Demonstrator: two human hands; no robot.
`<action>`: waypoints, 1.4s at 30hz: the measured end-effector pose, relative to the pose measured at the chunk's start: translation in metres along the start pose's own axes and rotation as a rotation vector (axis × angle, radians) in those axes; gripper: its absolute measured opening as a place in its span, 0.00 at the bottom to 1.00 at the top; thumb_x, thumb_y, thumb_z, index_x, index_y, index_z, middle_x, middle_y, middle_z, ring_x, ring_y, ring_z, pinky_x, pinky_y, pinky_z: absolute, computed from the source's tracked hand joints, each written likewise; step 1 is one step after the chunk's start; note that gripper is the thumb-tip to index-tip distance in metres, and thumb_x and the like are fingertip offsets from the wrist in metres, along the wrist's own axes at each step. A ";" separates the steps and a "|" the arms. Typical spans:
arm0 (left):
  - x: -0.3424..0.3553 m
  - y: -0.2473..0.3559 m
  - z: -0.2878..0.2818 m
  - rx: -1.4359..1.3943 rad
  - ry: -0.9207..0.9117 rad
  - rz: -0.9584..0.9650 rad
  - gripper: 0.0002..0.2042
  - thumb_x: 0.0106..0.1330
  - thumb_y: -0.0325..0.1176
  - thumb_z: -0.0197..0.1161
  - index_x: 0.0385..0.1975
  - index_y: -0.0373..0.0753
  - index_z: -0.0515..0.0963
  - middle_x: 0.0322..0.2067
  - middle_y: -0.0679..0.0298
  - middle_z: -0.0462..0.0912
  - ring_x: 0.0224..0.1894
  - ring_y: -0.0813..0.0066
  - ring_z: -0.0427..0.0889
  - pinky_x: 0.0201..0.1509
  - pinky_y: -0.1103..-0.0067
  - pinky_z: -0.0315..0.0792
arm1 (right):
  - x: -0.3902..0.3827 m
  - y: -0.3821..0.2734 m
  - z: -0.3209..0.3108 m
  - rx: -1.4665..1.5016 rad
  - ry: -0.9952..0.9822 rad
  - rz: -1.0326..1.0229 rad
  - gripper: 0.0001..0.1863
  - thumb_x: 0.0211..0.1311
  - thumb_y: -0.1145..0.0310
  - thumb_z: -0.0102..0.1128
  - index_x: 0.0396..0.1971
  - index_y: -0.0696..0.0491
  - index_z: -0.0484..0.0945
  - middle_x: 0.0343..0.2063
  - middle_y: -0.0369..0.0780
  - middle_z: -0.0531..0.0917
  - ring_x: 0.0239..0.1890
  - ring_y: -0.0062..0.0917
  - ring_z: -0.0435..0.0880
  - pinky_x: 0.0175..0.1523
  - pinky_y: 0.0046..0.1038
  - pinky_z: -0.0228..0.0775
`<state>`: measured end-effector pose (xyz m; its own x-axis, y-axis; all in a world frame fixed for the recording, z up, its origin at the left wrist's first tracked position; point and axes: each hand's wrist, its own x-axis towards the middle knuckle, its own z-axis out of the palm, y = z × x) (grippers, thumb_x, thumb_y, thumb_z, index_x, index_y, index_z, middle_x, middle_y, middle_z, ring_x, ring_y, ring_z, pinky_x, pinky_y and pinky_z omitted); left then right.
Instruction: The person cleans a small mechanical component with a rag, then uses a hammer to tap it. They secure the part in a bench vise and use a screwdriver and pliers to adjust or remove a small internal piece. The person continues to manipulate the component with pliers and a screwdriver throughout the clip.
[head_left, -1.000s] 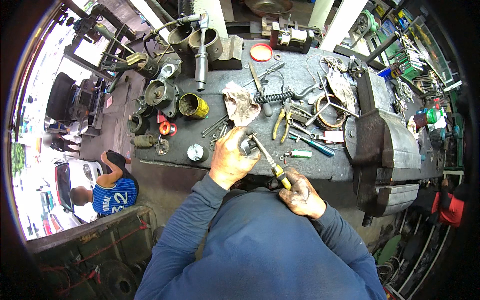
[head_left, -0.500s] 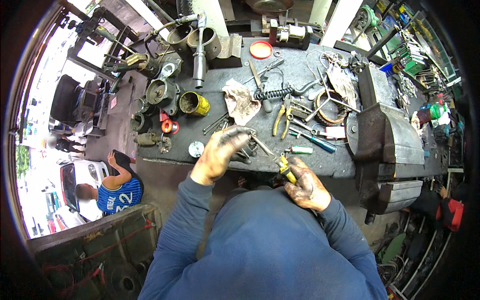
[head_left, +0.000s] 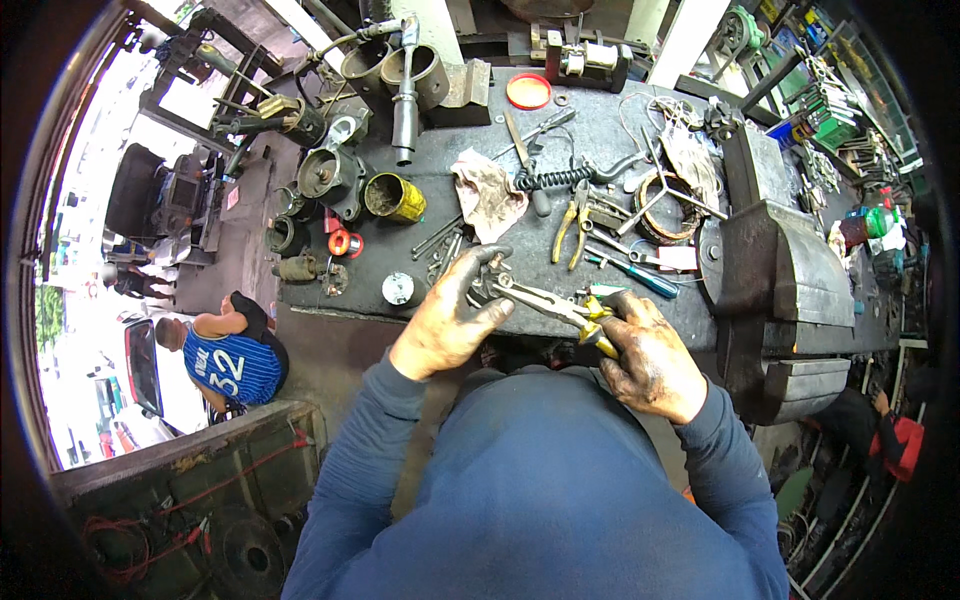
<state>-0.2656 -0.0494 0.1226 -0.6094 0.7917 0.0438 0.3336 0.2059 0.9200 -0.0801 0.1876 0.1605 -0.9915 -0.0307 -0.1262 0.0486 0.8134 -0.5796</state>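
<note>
Yellow-handled long-nose pliers (head_left: 545, 303) are gripped by their handles in my right hand (head_left: 652, 358), whose fingers are dark with grease. Their jaws point left, toward my left hand (head_left: 448, 325). Its blackened fingers curl around a small dark metal part (head_left: 490, 278), partly hidden and too small to name. The plier tips appear to be at this part; whether they touch it I cannot tell. Both hands are above the near edge of the dark workbench (head_left: 345, 295). Beyond them lie a stained rag (head_left: 490, 195) and another pair of yellow-handled pliers (head_left: 572, 225).
A yellow can (head_left: 395, 198) and a red wire spool (head_left: 345, 243) stand left. A blue-handled screwdriver (head_left: 645, 277), a copper-wound ring (head_left: 668, 210) and a large vise (head_left: 785, 280) are right. A person in a blue jersey (head_left: 232, 365) crouches at far left.
The pliers have swung up and left, their jaws now closer to my left fingers. My right hand has shifted right, and my left thumb has spread downward. The person in blue has bent lower.
</note>
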 end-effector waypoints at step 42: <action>-0.002 -0.012 0.020 0.536 0.354 0.165 0.28 0.51 0.25 0.73 0.56 0.36 0.78 0.53 0.45 0.77 0.52 0.43 0.81 0.57 0.61 0.78 | 0.004 -0.055 0.032 0.025 0.172 0.233 0.16 0.57 0.70 0.69 0.45 0.61 0.83 0.50 0.56 0.76 0.52 0.52 0.76 0.59 0.46 0.71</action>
<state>-0.2544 -0.0417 0.1033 -0.6886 0.6194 0.3771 0.6989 0.4282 0.5729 -0.0830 0.1241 0.1658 -0.9591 0.2560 -0.1207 0.2780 0.7723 -0.5712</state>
